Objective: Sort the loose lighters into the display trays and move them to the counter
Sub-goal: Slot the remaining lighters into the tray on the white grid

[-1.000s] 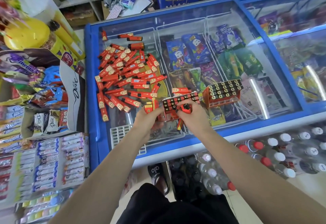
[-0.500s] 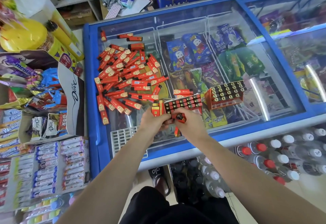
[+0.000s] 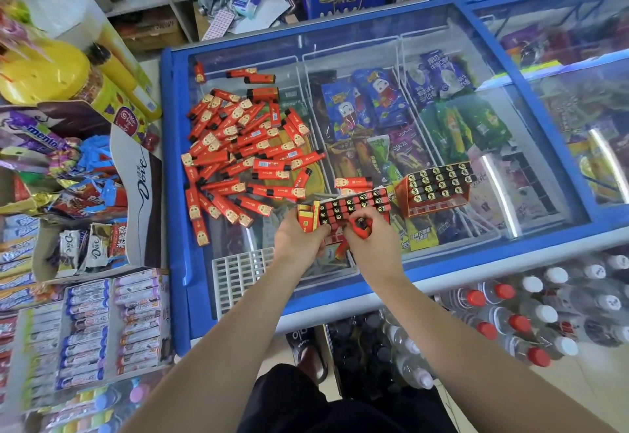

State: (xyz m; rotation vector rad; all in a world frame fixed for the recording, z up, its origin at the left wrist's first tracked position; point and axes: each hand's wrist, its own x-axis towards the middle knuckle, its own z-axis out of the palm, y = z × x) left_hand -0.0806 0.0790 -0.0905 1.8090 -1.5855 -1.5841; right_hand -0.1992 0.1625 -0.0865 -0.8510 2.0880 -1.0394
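Observation:
A pile of loose red lighters [image 3: 245, 153] lies on the left part of the freezer's glass lid [image 3: 357, 41]. A red display tray [image 3: 354, 208] partly filled with upright lighters sits at the lid's near side. My left hand [image 3: 296, 238] grips the tray's left end. My right hand [image 3: 369, 238] pinches a single red lighter [image 3: 361, 226] at the tray's front row. A second, fuller display tray [image 3: 437, 187] stands just to the right. Two lighters [image 3: 352, 183] lie behind the near tray.
The freezer has a blue frame [image 3: 170, 160] and holds ice cream packets under the glass. A candy rack with a Dove box [image 3: 139, 177] stands to the left. Water bottles [image 3: 531, 317] are stacked on the floor at the right. Shelves with clutter are behind the freezer.
The near tray has been drawn slightly toward me and to the left. My right hand has brought its lighter down to the tray's front edge.

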